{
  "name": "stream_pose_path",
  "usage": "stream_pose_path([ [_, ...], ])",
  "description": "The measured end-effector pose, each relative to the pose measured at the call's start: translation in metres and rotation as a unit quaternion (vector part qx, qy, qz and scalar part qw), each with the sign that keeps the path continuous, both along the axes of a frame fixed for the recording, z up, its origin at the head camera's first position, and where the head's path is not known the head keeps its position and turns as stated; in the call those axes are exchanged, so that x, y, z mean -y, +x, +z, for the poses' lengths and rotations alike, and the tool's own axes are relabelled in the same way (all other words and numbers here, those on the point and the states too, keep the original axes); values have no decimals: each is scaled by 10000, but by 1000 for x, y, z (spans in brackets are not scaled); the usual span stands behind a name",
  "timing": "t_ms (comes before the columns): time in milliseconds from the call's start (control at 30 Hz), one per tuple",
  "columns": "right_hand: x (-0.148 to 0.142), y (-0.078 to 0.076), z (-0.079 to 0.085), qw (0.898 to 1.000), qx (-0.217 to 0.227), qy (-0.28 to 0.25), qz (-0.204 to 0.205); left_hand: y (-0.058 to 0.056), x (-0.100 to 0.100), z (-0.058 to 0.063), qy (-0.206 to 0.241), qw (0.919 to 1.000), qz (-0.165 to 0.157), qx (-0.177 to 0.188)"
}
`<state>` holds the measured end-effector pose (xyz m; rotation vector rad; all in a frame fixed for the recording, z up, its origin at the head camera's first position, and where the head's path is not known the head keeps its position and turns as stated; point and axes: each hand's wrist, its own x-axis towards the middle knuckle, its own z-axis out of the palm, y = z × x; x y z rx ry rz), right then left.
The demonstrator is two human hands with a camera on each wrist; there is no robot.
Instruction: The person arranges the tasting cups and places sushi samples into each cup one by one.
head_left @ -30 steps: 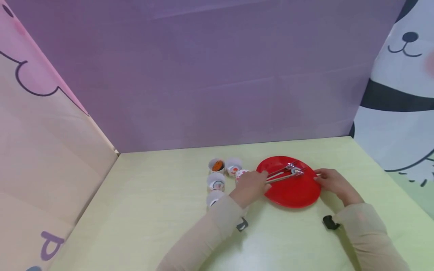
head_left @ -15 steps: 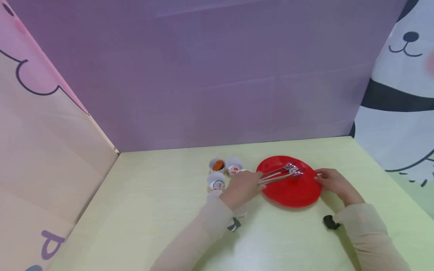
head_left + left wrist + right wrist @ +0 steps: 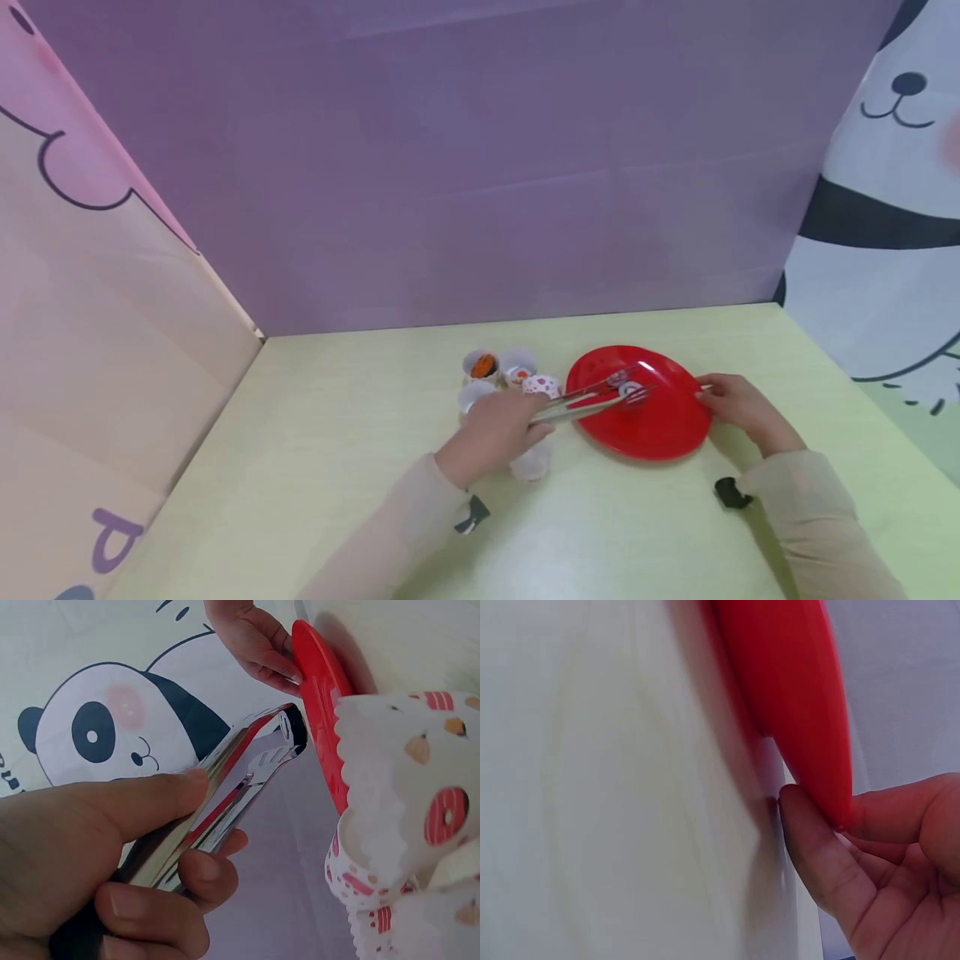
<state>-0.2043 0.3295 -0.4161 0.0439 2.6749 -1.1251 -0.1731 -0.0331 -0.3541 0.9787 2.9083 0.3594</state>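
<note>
My left hand (image 3: pixel 491 433) grips silver tongs (image 3: pixel 573 408) by their arms, thumb on one side and curled fingers on the other. Between the fork-shaped tips is a small round piece with a white face and dark edge, like a sushi roll (image 3: pixel 632 390); in the left wrist view this roll (image 3: pixel 295 727) is seen nearly edge-on. The tips overlap the left half of a red plate (image 3: pixel 660 429) in the head view. At the plate's right rim, my right hand (image 3: pixel 742 408) pinches the edge; the right wrist view shows thumb and fingers (image 3: pixel 817 847) on either side of it.
Several paper baking cups stand left of the plate, partly behind my left hand. One cup (image 3: pixel 471 357) contains an orange-topped piece; a patterned cup (image 3: pixel 542 385) is nearest the plate. A purple backdrop (image 3: pixel 480 208) rises behind the pale table (image 3: pixel 337 433).
My left hand has drawn back to the left with the tongs, and the roll has moved from the plate's right part toward its left. My right hand stays at the rim.
</note>
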Motion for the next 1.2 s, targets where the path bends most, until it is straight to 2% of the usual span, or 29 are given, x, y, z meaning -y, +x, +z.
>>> stream_pose_path([
  [167, -1, 0, -2, 10000, -86, -27, 24, 7, 22, 2, -139, 9979, -253, -582],
  [367, 0, 0, -3, 9999, -114, -46, 50, 14, 49, 0, 58, 9956, -483, -795],
  [500, 0, 0, -1, 9999, -97, 33, 43, 15, 64, -2, 315, 9940, -654, -814],
  [600, 0, 1, -1, 9999, -154, 22, 65, 15, 74, -1, 320, 9933, -756, -807],
  [900, -1, 2, -4, 9998, -203, 3, 70, 12, 103, 9, 373, 9932, -1047, -335],
  [1200, -1, 3, -4, 9997, -137, -213, 53, 16, 128, 12, 429, 9919, -1106, -446],
])
